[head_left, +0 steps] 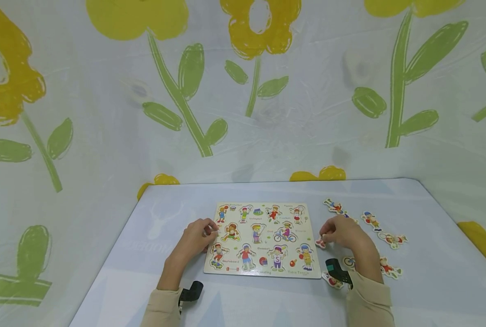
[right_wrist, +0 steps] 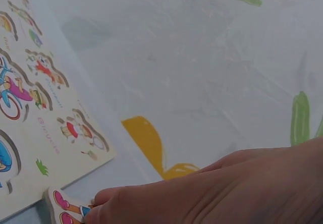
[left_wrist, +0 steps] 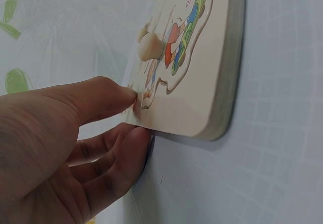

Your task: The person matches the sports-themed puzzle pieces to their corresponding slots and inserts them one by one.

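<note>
A wooden picture puzzle board [head_left: 314, 269] with printed children playing sports lies flat on the table. My left hand [head_left: 198, 236] holds the board's left edge. The left wrist view shows the thumb [left_wrist: 108, 99] on the face of the board near a corner and the curled fingers at its edge. A round wooden knob [left_wrist: 151, 47] stands up from the skateboard figure. At the board's right edge, my right hand [head_left: 345, 231] pinches a flat puzzle piece [right_wrist: 63, 204] with pink shoes and bare legs. The fingers hide the upper part of that piece.
Several loose figure pieces lie right of the board, among them one at the back [head_left: 334, 206], a blue-capped one [head_left: 371, 221] and one near the front corner [head_left: 333, 280]. Behind the table [head_left: 263, 304] hangs a flower-printed curtain [head_left: 300, 136].
</note>
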A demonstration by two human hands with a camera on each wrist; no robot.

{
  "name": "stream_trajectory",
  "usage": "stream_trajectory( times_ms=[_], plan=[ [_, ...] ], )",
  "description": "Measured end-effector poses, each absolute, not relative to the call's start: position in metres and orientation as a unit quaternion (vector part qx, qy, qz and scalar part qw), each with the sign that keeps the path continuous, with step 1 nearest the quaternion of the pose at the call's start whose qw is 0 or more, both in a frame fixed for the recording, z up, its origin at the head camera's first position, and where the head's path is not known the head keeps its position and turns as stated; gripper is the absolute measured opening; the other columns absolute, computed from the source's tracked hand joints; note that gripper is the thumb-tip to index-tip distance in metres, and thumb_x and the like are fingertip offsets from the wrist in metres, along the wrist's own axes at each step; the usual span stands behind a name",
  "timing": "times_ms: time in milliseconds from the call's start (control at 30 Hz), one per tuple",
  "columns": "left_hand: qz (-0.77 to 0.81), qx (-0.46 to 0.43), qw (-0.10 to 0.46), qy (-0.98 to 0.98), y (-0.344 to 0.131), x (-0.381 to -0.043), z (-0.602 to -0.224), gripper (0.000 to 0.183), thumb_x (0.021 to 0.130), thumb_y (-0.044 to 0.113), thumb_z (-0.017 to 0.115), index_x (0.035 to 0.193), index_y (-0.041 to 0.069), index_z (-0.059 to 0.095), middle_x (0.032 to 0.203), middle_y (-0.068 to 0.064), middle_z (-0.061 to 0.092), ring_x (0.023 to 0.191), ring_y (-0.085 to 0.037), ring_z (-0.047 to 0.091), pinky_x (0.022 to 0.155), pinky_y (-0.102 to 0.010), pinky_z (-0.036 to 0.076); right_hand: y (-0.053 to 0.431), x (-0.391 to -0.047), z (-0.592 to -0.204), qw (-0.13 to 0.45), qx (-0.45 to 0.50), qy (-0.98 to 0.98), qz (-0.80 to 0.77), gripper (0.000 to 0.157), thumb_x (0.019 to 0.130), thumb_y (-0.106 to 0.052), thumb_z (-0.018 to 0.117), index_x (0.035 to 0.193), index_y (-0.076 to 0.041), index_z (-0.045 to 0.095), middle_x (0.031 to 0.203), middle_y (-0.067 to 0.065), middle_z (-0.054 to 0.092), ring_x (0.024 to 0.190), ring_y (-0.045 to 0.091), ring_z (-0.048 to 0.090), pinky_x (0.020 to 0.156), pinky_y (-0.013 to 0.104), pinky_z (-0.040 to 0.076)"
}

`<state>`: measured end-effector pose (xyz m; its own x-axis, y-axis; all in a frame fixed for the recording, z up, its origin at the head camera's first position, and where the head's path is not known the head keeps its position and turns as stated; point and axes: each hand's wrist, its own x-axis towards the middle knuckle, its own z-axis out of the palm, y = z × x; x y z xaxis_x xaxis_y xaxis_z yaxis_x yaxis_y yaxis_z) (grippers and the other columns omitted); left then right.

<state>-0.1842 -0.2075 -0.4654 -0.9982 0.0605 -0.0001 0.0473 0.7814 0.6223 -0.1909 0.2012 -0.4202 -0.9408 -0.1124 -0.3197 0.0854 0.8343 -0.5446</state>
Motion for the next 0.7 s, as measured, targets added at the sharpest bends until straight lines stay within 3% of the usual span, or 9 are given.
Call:
stream_trajectory(
  times_ms=[700],
  plan=[
    [0.339, 0.022, 0.016, 0.94, -0.207, -0.182, -0.462, 0.01, 0.089, 0.018, 0.07, 0.097, 0.014, 0.065, 0.086, -0.004, 0.057, 0.063, -0.014, 0.052, 0.049, -0.025, 0.045, 0.163, -0.205, -0.422, 0.126, -0.09, 0.955, -0.251, 0.005, 0.084, -0.011, 0.072, 0.088, -0.011, 0.069, 0.079, 0.001, 0.061, 0.072, 0.017, 0.052, 0.064, 0.029, 0.043]
  ],
)
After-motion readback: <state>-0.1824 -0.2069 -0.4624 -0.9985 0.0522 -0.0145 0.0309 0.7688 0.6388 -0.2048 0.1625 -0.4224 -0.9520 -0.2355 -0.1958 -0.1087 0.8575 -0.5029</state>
